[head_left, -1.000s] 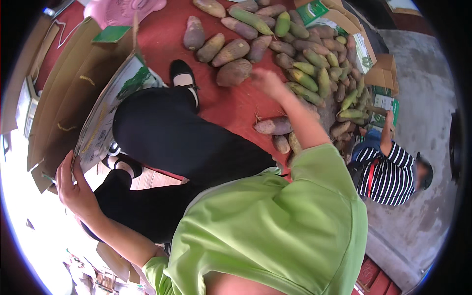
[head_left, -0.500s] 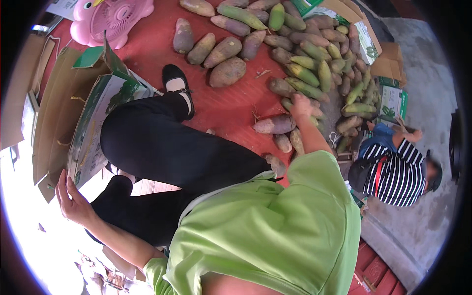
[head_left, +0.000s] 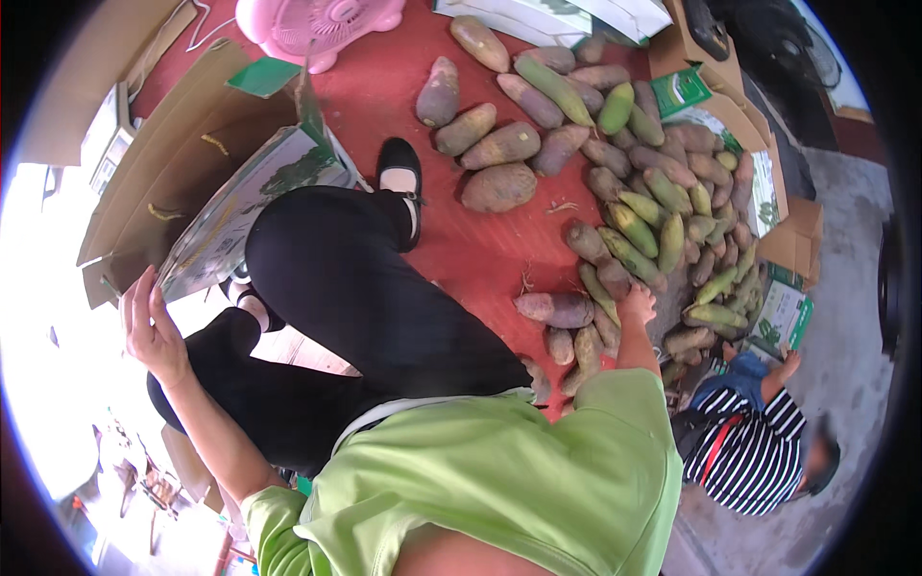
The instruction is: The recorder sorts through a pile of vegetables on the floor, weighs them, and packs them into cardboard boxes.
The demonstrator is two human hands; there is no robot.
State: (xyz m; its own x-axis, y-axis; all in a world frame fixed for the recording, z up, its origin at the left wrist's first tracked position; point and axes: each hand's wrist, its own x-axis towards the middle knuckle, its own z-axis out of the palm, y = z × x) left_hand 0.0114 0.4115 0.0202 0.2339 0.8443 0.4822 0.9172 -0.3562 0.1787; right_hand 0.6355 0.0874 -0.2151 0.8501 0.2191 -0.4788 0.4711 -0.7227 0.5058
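My right hand point(head_left: 637, 305) is over the near side of a heap of radishes, its fingers slightly curled and apart. It is beside the end of a brownish-purple radish point(head_left: 615, 278), and no grip on it shows. A green radish point(head_left: 597, 291) and a purple one with a thin root point(head_left: 555, 309) lie to its left. My left hand point(head_left: 154, 331) is open with spread fingers, at the near corner of an opened cardboard carton point(head_left: 197, 158) with white and green printed sides. Whether the fingertips touch the carton I cannot tell.
More radishes point(head_left: 499, 187) lie on the red floor covering point(head_left: 461, 254) beyond my legs. A pink fan point(head_left: 322, 27) stands at the far left. At the right, a person in a striped shirt point(head_left: 749, 456) bends beside a green and white carton point(head_left: 780, 312). Another opened carton point(head_left: 759, 120) borders the heap.
The view has shifted, so the scene sits lower and further right. My right hand has drawn slightly nearer, uncovering the brownish-purple radish. My left hand stays by the carton corner.
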